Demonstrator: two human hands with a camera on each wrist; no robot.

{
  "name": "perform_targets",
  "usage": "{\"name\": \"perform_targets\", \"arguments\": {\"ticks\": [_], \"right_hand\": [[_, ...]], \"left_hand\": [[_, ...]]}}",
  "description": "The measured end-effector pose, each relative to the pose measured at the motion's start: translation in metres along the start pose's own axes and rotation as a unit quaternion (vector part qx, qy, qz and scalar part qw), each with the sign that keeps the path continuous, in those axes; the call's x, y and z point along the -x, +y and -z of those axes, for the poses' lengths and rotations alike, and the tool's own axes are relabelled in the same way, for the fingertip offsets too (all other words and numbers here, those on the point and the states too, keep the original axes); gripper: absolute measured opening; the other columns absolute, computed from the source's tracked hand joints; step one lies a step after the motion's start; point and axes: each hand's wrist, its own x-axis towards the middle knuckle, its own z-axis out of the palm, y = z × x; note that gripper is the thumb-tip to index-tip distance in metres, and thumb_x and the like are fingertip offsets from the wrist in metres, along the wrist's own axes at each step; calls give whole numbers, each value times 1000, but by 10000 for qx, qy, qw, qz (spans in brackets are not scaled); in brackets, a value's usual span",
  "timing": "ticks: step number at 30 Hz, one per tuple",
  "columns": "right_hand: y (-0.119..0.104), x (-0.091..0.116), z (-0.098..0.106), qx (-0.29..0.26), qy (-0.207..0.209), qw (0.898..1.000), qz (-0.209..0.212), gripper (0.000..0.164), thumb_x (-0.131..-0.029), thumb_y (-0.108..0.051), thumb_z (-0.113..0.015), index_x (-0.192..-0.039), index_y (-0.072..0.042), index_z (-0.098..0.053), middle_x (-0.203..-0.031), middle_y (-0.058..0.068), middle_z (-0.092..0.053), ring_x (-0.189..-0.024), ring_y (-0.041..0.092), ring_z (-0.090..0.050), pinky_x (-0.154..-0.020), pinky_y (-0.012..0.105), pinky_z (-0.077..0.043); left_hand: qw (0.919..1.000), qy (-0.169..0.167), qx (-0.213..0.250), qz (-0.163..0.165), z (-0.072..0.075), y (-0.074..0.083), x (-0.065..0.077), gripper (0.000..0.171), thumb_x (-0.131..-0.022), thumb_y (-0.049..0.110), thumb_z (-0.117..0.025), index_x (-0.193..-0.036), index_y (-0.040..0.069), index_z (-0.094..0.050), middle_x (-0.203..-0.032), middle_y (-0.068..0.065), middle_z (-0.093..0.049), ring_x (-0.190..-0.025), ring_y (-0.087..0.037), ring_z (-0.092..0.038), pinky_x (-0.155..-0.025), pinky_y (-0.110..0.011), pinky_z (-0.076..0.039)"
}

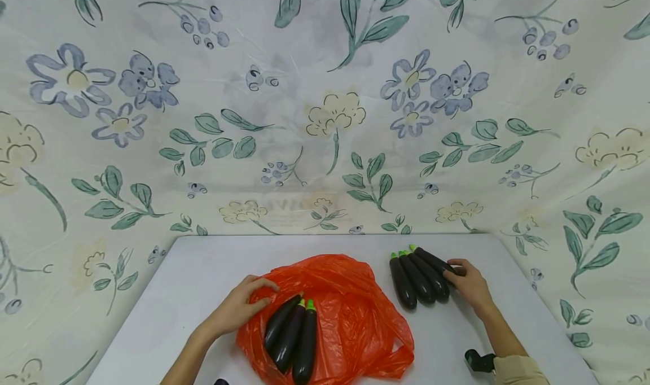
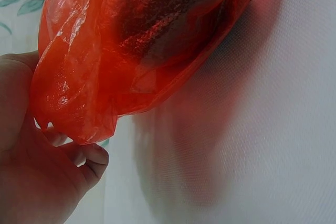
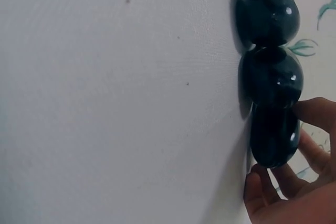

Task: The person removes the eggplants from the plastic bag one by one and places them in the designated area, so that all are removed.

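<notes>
A crumpled red plastic bag (image 1: 350,311) lies on the table with three dark eggplants (image 1: 289,340) at its open side. My left hand (image 1: 238,306) is at the bag's upper left edge, its thumb and fingers around the thin plastic; in the left wrist view, curled fingertips (image 2: 95,161) show beside the bag (image 2: 79,103). To the right lie several eggplants (image 1: 403,283) side by side, green stem ends pointing away. My right hand (image 1: 472,283) grips the rightmost eggplant (image 1: 431,259) near its rounded end; the right wrist view shows thumb and fingers around that eggplant (image 3: 275,135).
The white table (image 1: 193,266) ends at the back against a floral curtain (image 1: 325,148), which also hangs at both sides. A black device (image 1: 479,361) sits by the right sleeve (image 1: 520,371). Part of another dark object (image 1: 221,381) shows at the bottom edge.
</notes>
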Motion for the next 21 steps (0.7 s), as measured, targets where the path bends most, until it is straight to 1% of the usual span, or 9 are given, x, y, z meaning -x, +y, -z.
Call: {"name": "perform_targets", "arguments": {"ticks": [5, 13, 21], "right_hand": [[1, 0, 0, -11, -47, 10000, 1, 54, -99, -28, -60, -142, 2, -45, -137, 32, -50, -118, 42, -56, -91, 45, -50], [4, 0, -1, -167, -73, 9998, -49, 56, -100, -28, -60, -144, 2, -42, -140, 31, -47, -123, 43, -53, -96, 47, -50], [-1, 1, 1, -193, 208, 9996, 13, 59, -100, -34, -61, -146, -2, -42, -146, 30, -43, -134, 46, -42, -99, 51, -47]], "left_hand": [[10000, -3, -6, -6, 0, 2, 0, 21, -94, 16, -69, -112, 28, -68, -120, -7, -55, -114, -28, -53, -96, -56, -53], [10000, 8, -26, 18, 0, 4, 2, 20, -95, 17, -69, -112, 28, -68, -120, -7, -56, -114, -27, -53, -97, -56, -52], [10000, 51, -9, -2, 2, 4, 4, 20, -95, 16, -69, -111, 27, -68, -120, -7, -55, -113, -28, -53, -95, -54, -54]]}}
